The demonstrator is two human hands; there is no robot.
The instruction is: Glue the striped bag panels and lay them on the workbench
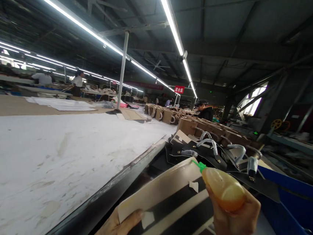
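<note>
I judge gluing is in hand: my right hand (235, 221) has its fingers closed round the amber glue bottle (223, 188), green nozzle on the upper edge of the tan-and-black panel (170, 204), which my left hand (116, 230) grips at the corner. Next I'd need a steady squeeze along that edge. Stacked bag pieces with handles (211, 148) crowd just behind; the white surface (43, 165) lies left.

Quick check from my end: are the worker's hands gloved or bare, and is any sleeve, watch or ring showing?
Both hands are bare, no gloves. The left hand shows only the thumb and part of the palm at the bottom edge. The right hand shows fingers and knuckles, with no ring visible. No sleeve, watch or wristband is in view; the wrists are cut off by the frame.
</note>
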